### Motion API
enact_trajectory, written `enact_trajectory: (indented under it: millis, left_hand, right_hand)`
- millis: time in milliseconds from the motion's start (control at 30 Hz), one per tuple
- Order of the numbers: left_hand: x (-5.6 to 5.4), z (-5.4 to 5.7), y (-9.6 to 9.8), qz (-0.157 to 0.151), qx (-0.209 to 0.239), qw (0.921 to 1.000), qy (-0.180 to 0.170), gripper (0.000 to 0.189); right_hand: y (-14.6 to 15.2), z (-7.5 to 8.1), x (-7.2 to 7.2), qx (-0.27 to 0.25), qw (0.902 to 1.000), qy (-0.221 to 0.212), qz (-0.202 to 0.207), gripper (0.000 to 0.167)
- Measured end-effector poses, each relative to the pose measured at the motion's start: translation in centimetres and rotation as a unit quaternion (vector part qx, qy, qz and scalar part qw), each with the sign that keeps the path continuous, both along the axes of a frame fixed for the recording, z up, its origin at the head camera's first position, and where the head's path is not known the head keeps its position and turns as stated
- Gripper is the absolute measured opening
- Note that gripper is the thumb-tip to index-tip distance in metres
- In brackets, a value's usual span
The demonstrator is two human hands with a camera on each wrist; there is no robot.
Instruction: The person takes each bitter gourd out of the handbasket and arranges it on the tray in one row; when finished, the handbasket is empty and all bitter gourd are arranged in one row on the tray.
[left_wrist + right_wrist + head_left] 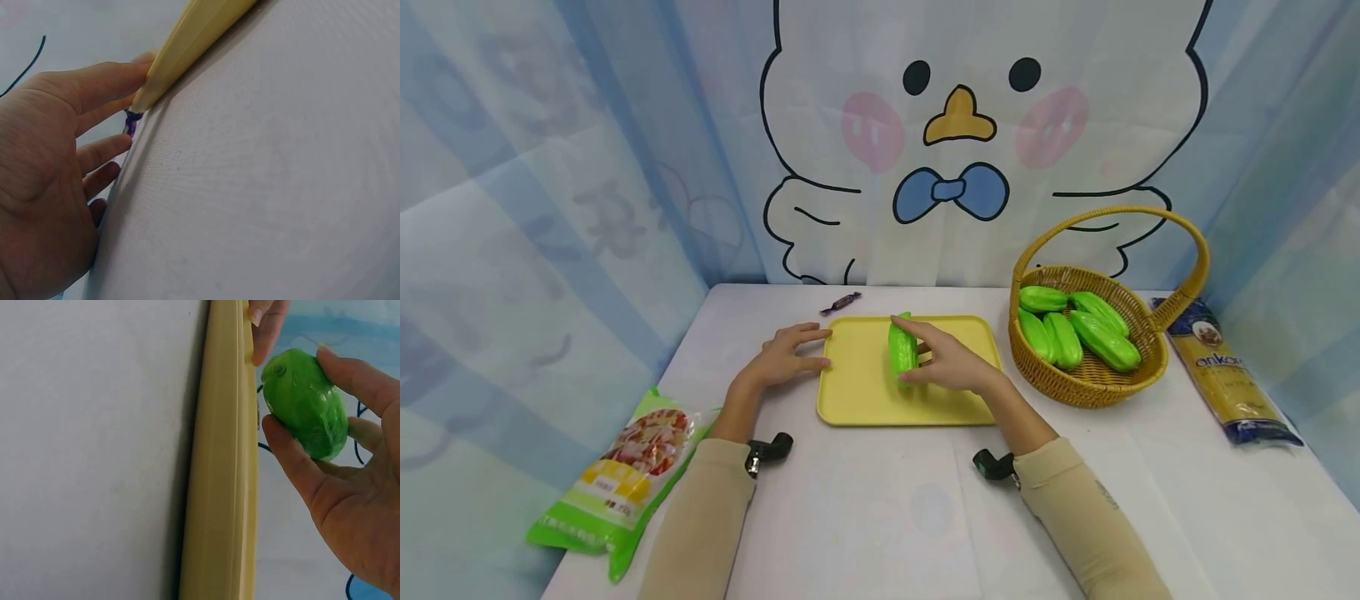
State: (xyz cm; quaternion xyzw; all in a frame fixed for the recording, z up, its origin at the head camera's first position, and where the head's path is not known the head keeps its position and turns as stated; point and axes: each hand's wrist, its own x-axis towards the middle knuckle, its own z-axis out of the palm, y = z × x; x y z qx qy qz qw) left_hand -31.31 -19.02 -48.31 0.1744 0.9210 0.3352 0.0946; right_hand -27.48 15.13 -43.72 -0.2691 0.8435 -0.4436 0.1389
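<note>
In the head view my right hand (951, 360) holds a bright green, glossy cucumber-shaped vegetable (902, 352) over the middle of a yellow tray (857, 408). The right wrist view shows its rounded end, with the vegetable (303, 403) pinched between thumb and fingers above the tray's rim (219, 462). At the tray's left edge rests my left hand (781, 357), its fingers extended. Seen from the left wrist, that hand (50, 156) touches the tray's corner (187, 47) with its thumb; the other fingers are spread loosely.
A wicker basket (1052, 387) with several more green vegetables (1105, 340) stands right of the tray. Beyond it lies a gold and blue packet (1232, 375). A green food bag (632, 467) is by my left forearm. A small purple wrapped candy (841, 303) lies behind the tray.
</note>
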Motion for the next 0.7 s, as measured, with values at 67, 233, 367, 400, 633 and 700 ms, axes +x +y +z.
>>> enact_trajectory:
  millis: [67, 233, 367, 400, 633, 700]
  left_hand:
    - [0.0, 0.0, 0.0, -0.002, 0.001, 1.0, 0.001, 0.069]
    - [0.0, 0.1, 0.1, 0.0, -0.002, 1.0, -0.003, 0.069]
    - [0.1, 0.3, 0.2, 0.003, -0.004, 1.0, -0.006, 0.069]
    - [0.2, 0.3, 0.2, 0.003, -0.004, 1.0, -0.005, 0.069]
    - [0.1, 0.3, 0.1, 0.001, -0.007, 1.0, -0.001, 0.068]
    - [0.1, 0.2, 0.1, 0.002, -0.009, 1.0, 0.0, 0.068]
  right_hand:
    - [-0.6, -0.2, -0.2, 0.007, 0.9999, 0.006, 0.006, 0.095]
    - [-1.8, -0.4, -0.9, 0.029, 0.9994, 0.015, 0.014, 0.096]
    - [-2.7, -0.5, -1.4, 0.047, 0.9986, 0.015, 0.017, 0.097]
    - [-2.9, -0.5, -1.5, 0.052, 0.9984, 0.014, 0.016, 0.097]
    - [-4.5, -0.5, -2.0, 0.078, 0.9969, 0.003, -0.001, 0.094]
    - [-4.9, -0.6, -2.1, 0.084, 0.9965, 0.001, -0.002, 0.092]
